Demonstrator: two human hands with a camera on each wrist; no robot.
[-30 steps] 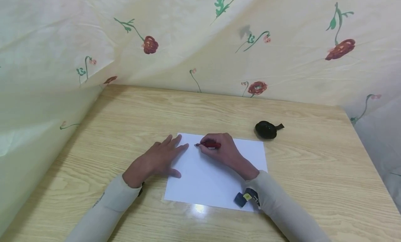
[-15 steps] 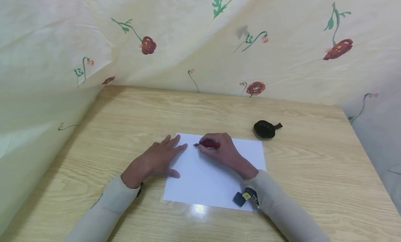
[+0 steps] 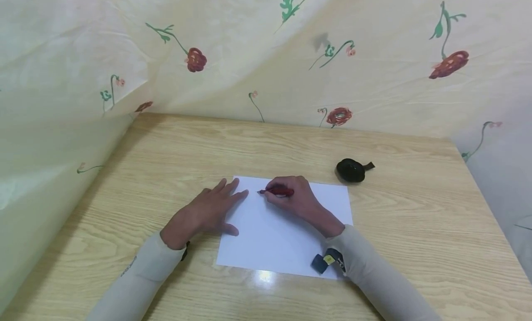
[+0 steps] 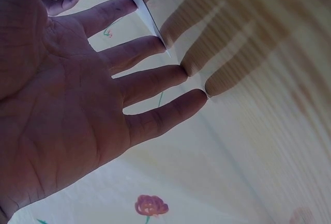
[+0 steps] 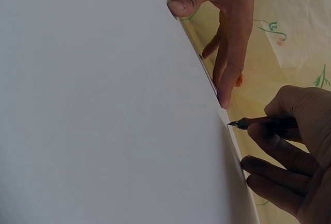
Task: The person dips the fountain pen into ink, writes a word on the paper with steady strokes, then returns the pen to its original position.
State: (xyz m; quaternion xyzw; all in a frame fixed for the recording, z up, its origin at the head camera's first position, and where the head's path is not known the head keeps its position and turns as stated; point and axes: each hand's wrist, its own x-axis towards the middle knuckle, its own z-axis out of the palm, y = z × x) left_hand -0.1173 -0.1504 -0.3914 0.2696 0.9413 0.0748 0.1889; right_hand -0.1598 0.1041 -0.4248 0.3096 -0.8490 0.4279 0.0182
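A white sheet of paper [image 3: 270, 238] lies on the wooden table. My left hand [image 3: 208, 211] rests at its left side with fingers spread, some tips on the sheet and others at the table in the left wrist view. My right hand [image 3: 297, 196] pinches a dark red fountain pen [image 3: 281, 191] between thumb and fingers. The pen's pointed metal nib [image 5: 232, 124] is right at the paper near its upper left part, pointing left. Its other fingers rest curled on the sheet. No marks show on the paper.
Beyond the sheet's top right corner sits a small black round dish-like object [image 3: 351, 170] with a short tab. Cream cloth with painted flowers [image 3: 232, 48] hangs behind and at both sides of the table [image 3: 249, 141]. A dark wrist device [image 3: 328, 260] overhangs the sheet's lower right.
The view has shifted very slightly. Both hands stay in nearly the same place, the right still pinching the fountain pen with its nib at the upper left of the sheet.
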